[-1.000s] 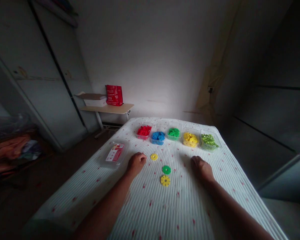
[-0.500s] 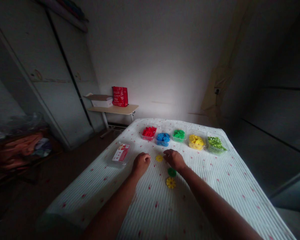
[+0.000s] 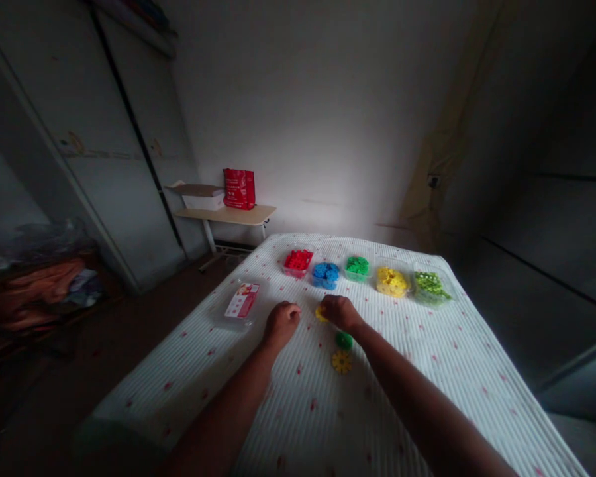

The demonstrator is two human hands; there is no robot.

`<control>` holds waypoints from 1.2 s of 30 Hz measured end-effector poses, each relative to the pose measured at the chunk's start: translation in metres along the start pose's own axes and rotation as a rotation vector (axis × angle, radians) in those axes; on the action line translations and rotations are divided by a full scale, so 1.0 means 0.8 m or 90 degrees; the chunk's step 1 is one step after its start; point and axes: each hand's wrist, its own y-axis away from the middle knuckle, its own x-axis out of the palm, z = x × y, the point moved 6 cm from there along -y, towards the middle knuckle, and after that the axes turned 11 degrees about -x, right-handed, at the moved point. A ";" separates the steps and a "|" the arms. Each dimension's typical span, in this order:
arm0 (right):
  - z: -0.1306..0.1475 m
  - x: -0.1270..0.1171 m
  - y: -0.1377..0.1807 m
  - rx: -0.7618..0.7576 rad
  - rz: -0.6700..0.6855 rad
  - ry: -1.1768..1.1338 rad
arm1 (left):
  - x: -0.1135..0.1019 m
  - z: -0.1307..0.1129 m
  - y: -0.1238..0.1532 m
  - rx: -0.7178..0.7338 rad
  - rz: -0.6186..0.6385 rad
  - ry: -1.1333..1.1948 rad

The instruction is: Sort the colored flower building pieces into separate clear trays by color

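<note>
My right hand (image 3: 340, 313) is closed at the edge of a yellow snowflake disc (image 3: 320, 314), its fingers covering part of the disc. Level with it on the left, my left hand (image 3: 281, 322) is curled closed over the cloth; whatever its fingers may hold is hidden. Just below my right wrist lies a green snowflake disc (image 3: 344, 340). A second yellow disc (image 3: 342, 362), with notches round its rim, lies flat a little nearer to me.
Clear tubs hold red pieces (image 3: 298, 260), blue pieces (image 3: 326, 272), green pieces (image 3: 357, 266), yellow pieces (image 3: 391, 279) and light-green pieces (image 3: 430, 285) along the far side. A labelled clear container (image 3: 242, 301) lies left. Behind, a side table (image 3: 248, 215) bears a red bag (image 3: 239, 189).
My right hand has shifted slightly left and closed onto the upper yellow disc, which now shows only in part. My left hand has stayed nearly still.
</note>
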 end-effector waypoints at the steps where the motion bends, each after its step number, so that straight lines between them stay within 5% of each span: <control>1: -0.001 -0.003 0.007 -0.016 0.007 -0.035 | 0.000 0.000 0.000 0.001 0.002 0.003; 6: -0.006 0.001 0.070 -0.102 0.106 -0.243 | 0.002 -0.001 0.001 -0.003 0.016 0.010; 11: -0.005 0.004 0.118 -0.107 0.131 -0.224 | 0.004 -0.001 0.001 -0.002 0.015 0.006; 25: 0.023 -0.004 0.132 -0.161 0.109 -0.007 | 0.002 -0.004 0.002 -0.003 0.017 -0.001; 36: 0.014 -0.001 0.134 -0.089 0.070 -0.001 | 0.002 -0.004 0.002 0.001 0.022 0.001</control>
